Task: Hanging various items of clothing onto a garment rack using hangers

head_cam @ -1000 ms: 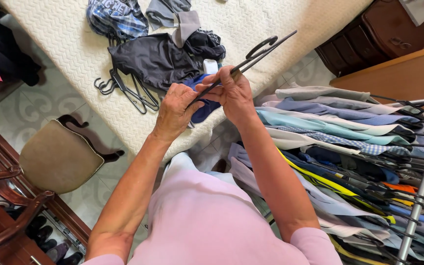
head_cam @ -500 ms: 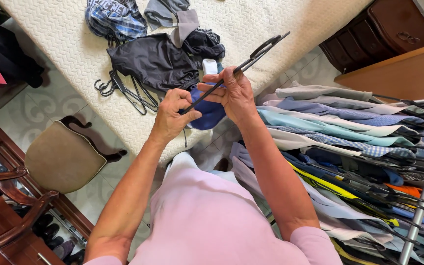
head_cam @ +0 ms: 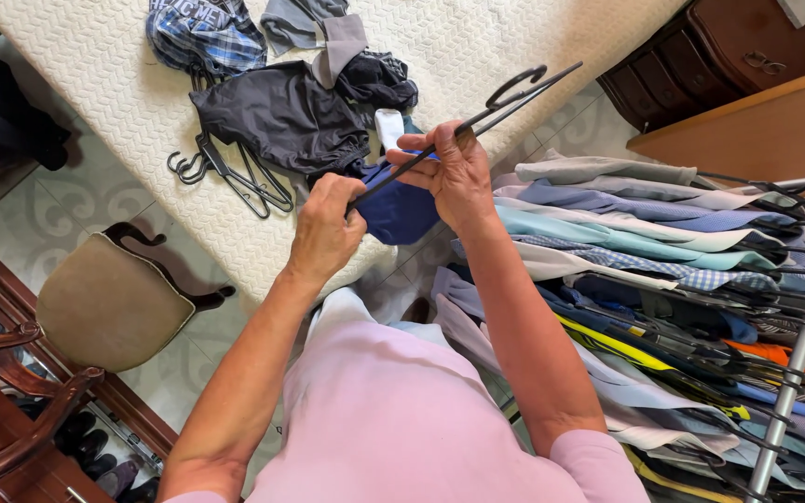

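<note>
Two hands on one black hanger (head_cam: 477,119): right hand (head_cam: 454,172) pinches it mid-bar, left hand (head_cam: 326,228) grips the lower end. Since a second ago the blue garment (head_cam: 401,210) hangs lower off it, above the bed (head_cam: 533,37) edge.

One head-worn camera looks steeply down from above the person's chest. It faces a quilted bed (head_cam: 477,47) at the far side, with a clothes rack (head_cam: 798,359) right and a chair (head_cam: 109,303) near left.
</note>
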